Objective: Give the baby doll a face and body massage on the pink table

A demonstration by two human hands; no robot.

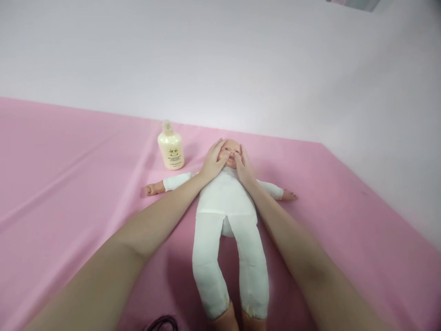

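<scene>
On a pink-covered table (pixel 69 184), a baby doll (pixel 225 202) in a white bodysuit lies on its back, arms spread wide, legs toward the viewer. Both of the person's hands rest on the doll's face: the left hand (pixel 213 162) lies open with fingers flat along one cheek, and the right hand (pixel 244 168) lies open against the other cheek. Neither grips anything. A cream lotion bottle (pixel 170 147) stands upright just beside the doll's head.
</scene>
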